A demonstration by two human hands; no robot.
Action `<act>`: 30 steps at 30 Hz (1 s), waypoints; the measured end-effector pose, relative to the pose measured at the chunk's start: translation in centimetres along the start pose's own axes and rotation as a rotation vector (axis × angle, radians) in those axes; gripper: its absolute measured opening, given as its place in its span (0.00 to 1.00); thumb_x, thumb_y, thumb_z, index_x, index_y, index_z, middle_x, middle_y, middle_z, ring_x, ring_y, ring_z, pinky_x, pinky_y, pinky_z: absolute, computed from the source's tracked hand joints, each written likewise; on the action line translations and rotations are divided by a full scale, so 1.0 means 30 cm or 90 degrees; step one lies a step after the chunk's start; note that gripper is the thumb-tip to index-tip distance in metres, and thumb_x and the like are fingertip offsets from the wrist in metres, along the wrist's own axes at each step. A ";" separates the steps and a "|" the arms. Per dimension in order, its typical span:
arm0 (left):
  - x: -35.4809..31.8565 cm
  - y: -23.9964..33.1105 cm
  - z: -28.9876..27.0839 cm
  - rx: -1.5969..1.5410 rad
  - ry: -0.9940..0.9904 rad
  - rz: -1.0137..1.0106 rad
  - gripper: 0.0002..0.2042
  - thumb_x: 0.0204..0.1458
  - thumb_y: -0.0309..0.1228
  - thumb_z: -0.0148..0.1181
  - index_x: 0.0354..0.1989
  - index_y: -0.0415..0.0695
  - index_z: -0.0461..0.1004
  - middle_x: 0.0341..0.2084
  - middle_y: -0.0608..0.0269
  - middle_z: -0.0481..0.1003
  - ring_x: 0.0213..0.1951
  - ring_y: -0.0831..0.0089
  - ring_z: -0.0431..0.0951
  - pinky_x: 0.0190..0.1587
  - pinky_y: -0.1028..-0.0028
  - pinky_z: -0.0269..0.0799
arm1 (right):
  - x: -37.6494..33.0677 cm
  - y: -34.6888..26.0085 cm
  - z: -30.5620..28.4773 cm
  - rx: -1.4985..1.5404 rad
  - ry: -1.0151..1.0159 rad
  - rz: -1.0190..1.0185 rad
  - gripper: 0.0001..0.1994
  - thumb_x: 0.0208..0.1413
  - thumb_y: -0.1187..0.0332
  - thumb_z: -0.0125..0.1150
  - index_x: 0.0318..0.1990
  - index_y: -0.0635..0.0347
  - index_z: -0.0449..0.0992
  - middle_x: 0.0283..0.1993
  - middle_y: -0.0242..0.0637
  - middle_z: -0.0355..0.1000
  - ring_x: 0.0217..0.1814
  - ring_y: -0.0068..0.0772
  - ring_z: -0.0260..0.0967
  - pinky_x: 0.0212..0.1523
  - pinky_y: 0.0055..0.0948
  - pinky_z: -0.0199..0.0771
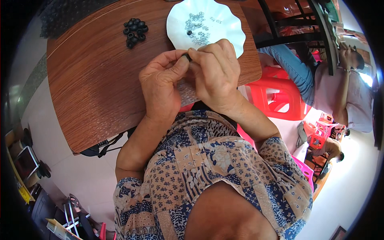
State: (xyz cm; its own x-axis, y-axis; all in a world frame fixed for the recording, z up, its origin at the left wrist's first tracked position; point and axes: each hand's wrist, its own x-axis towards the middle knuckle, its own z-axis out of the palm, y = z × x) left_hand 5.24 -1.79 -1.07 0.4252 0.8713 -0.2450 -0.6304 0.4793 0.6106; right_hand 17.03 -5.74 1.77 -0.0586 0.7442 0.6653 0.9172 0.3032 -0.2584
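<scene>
Between the fingertips of both hands is a small black ring-like part (187, 57), mostly covered by the fingers. My left hand (162, 86) pinches it from one side with thumb and forefinger. From the other side my right hand (218, 74) pinches at the same spot, fingers curled; whether it holds a second tiny piece is hidden. Just beyond the hands lies a white plate (230, 30) with a wavy rim. Many tiny greyish pieces (199, 25) are spread on it, along with one black part (189, 33). Several similar black parts (135, 30) sit clustered on the table, left of the plate.
The brown wood-grain table (88, 84) has rounded corners and reaches to my waist. Red plastic stools (276, 96) stand to the right, by a seated person in jeans (290, 66). A dark strap (108, 146) hangs below the table's near left edge.
</scene>
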 end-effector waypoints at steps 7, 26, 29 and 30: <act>0.018 0.027 -0.005 0.019 -0.055 -0.051 0.09 0.49 0.20 0.60 0.37 0.28 0.73 0.29 0.50 0.77 0.27 0.68 0.79 0.31 0.76 0.77 | 0.035 0.032 -0.068 0.202 -0.096 0.143 0.08 0.43 0.83 0.61 0.34 0.68 0.77 0.29 0.39 0.72 0.30 0.31 0.67 0.31 0.26 0.67; 0.016 0.012 0.000 -0.024 -0.009 -0.073 0.07 0.49 0.19 0.59 0.36 0.28 0.73 0.30 0.53 0.76 0.30 0.72 0.77 0.34 0.76 0.77 | 0.021 0.012 -0.057 0.058 -0.055 0.042 0.14 0.36 0.81 0.64 0.35 0.66 0.75 0.29 0.39 0.70 0.30 0.37 0.65 0.30 0.30 0.64; 0.009 0.009 0.012 -0.019 -0.001 -0.085 0.07 0.50 0.19 0.59 0.36 0.29 0.73 0.31 0.55 0.76 0.32 0.74 0.76 0.36 0.78 0.75 | 0.002 0.012 -0.030 -0.023 -0.012 -0.005 0.17 0.32 0.81 0.64 0.37 0.66 0.74 0.28 0.38 0.69 0.29 0.38 0.63 0.29 0.31 0.63; 0.007 0.001 0.010 -0.026 0.004 -0.080 0.07 0.50 0.19 0.59 0.36 0.29 0.73 0.31 0.55 0.76 0.31 0.74 0.76 0.37 0.78 0.75 | -0.004 0.017 -0.021 -0.036 0.005 -0.019 0.18 0.31 0.81 0.64 0.36 0.66 0.73 0.28 0.38 0.68 0.28 0.37 0.63 0.29 0.32 0.61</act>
State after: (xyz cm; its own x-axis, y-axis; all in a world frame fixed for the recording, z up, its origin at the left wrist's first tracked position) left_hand 5.50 -1.64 -0.87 0.4981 0.8048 -0.3228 -0.5987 0.5885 0.5434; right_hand 17.74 -6.06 2.00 -0.0829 0.7311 0.6772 0.9359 0.2905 -0.1991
